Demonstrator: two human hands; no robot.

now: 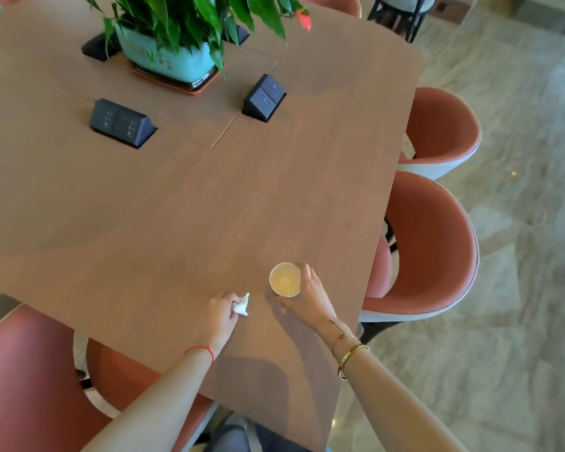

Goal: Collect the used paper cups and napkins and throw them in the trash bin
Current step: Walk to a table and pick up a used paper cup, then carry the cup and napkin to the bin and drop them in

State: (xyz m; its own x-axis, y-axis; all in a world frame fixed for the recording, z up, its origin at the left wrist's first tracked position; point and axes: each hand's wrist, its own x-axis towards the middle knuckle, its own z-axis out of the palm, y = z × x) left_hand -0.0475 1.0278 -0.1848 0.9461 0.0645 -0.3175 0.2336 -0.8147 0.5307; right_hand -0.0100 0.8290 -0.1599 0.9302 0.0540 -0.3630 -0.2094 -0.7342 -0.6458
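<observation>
Head view, looking down on brown wood-grain table [177,207] with rounded corners. Right hand [307,295] wrapped round white paper cup [285,279] near table's near-right edge; fingers curled on cup's far and right side, thumb on the near side, cup upright, pale contents visible inside, base seemingly on the tabletop but contact not certain. Left hand [221,313] just left of cup, fingertips pinched on crumpled white napkin [242,305]; napkin sticking out to the right of the fingers, low over or touching the table, cannot tell which. Cup and napkin near each other, not touching. Thin red string bracelet [200,350] on left wrist, gold bangle [351,355] and thin chain on right wrist.

Further back on table: green leafy plant [190,17] with one red bloom, in turquoise ceramic pot [167,58] on brown square saucer. Two dark grey pop-up socket boxes raised from the surface: one left of centre [121,123], one right of pot [264,97]. Two more partly hidden behind the pot and leaves.

Terracotta upholstered chairs with pale grey shells along the right edge [437,243] and [444,132], another at near-left corner [30,386]. Pale marbled floor [503,321] on right side. Trash bin not seen from this angle.
</observation>
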